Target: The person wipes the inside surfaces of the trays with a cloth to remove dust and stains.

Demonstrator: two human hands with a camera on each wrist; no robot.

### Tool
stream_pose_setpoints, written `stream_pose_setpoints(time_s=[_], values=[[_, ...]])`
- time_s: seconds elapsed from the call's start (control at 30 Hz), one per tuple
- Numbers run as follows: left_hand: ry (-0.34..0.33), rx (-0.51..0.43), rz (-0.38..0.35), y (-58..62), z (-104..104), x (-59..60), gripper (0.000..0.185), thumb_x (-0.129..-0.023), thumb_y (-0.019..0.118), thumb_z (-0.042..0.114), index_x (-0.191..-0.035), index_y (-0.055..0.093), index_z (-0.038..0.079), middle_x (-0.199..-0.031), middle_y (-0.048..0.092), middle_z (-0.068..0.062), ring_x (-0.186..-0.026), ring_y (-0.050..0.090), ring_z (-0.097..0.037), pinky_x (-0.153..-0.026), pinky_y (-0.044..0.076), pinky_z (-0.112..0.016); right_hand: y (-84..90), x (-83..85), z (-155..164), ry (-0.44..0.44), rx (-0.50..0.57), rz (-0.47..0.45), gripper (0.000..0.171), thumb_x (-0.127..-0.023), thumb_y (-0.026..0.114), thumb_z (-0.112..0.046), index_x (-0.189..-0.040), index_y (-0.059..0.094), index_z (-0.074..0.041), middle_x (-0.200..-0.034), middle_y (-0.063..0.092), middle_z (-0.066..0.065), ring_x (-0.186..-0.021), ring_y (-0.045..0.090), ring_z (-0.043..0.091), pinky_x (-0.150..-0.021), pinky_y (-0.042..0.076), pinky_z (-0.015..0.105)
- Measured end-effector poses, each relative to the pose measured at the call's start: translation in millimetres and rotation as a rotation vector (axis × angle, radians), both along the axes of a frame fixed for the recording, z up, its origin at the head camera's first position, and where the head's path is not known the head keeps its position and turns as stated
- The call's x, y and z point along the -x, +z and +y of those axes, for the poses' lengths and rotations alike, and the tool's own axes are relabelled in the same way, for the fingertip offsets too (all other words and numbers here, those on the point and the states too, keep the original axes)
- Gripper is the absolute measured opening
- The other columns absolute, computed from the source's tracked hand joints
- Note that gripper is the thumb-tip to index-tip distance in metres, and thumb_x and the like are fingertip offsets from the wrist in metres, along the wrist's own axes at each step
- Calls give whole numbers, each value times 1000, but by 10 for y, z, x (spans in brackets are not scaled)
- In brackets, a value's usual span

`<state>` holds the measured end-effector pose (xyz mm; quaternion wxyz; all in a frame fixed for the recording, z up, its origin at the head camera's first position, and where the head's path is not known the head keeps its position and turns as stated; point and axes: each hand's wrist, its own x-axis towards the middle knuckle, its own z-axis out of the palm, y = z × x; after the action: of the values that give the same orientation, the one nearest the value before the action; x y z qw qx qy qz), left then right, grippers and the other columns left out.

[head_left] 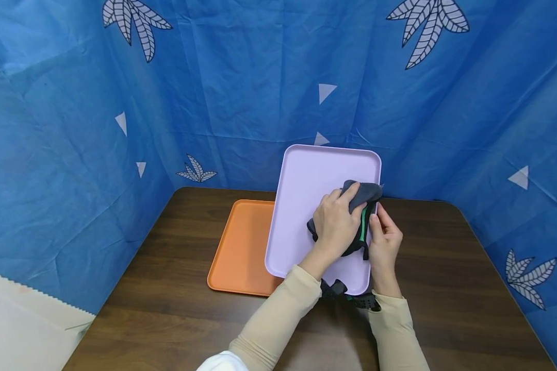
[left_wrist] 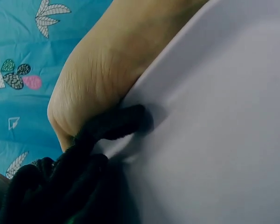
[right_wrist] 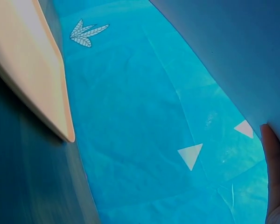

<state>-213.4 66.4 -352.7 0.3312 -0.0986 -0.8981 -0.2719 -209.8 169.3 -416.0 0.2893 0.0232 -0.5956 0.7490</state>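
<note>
On the dark wooden table [head_left: 445,288] amid blue curtains [head_left: 241,77], an orange tray [head_left: 241,247]

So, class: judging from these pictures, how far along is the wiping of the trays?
Done: nothing can be confirmed; no tray shows a visible before-and-after mark. In hand: the left hand presses a dark cloth against the lilac tray, which the right hand holds tilted up by its right edge. Left: probably the orange tray, lying flat on the table partly behind it, untouched.
</note>
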Motion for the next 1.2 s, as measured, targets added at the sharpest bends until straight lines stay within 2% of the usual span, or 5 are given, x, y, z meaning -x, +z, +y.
stream_pose_setpoints(time_s=[0.3, 0.63, 0.87, 1.2], values=[[-21, 12, 0, -7, 61, -31, 38, -81, 61, 39, -118, 57, 31, -86, 63, 4, -63, 51, -11, -47, 33, -18, -4, 8, -10, -11, 16, 4, 37, -87, 54, -10, -122, 50, 4, -125, 49, 17, -113, 50, 13, -88, 41, 16], [-22, -29, -10, -7, 26, -25, 39, -80, 61, 40, -118, 57, 31, -89, 63, 4, -66, 53, -12, -47, 35, -19, 21, -18, -8, -20, 8, -23, 36, -87, 54, -12, -121, 53, -1, -125, 51, 13, -113, 51, 14, -87, 41, 16], [-17, -54, -29, -16, -62, -7, 40, -80, 61, 41, -118, 57, 32, -90, 64, 4, -66, 53, -13, -48, 36, -20, 3, -7, 1, -7, -4, -12, 33, -88, 53, -10, -120, 55, -3, -124, 53, 10, -114, 51, 14, -92, 39, 17], [19, -79, -39, 3, -266, 32, 39, -79, 64, 38, -117, 58, 31, -91, 64, 3, -72, 57, -16, -55, 44, -26, -11, -10, 44, -20, 3, -27, 34, -87, 54, -13, -120, 56, -6, -122, 55, 13, -103, 57, 11, -79, 46, 15]])
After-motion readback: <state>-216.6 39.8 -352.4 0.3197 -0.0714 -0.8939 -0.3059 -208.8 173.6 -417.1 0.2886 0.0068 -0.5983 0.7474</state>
